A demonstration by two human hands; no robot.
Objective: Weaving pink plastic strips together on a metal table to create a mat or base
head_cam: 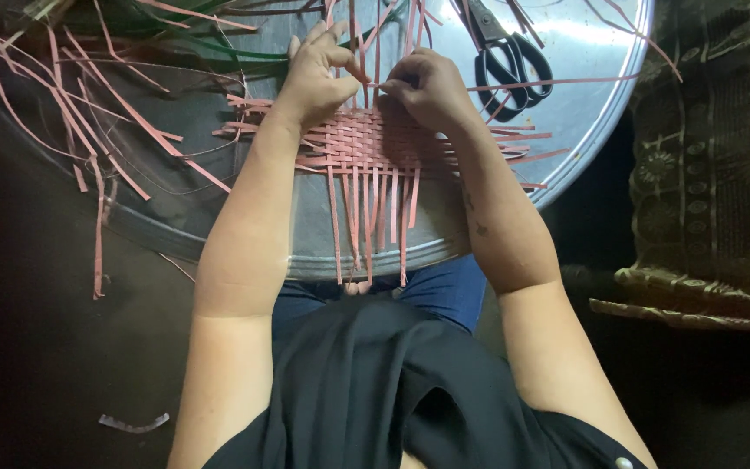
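Left hand (314, 74) and right hand (427, 87) pinch pink strips at the woven mat's (375, 148) far edge. The right hand's strip (549, 84) runs crosswise toward the round metal tray's (583, 130) right rim, nearer that hand.

A woven mat (375, 148) lies on the round tray (583, 104), scissors (509, 56) beyond it to the right

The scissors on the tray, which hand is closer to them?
Right. The right hand works the woven mat just beside the black scissors; the left hand is farther, beyond the right hand.
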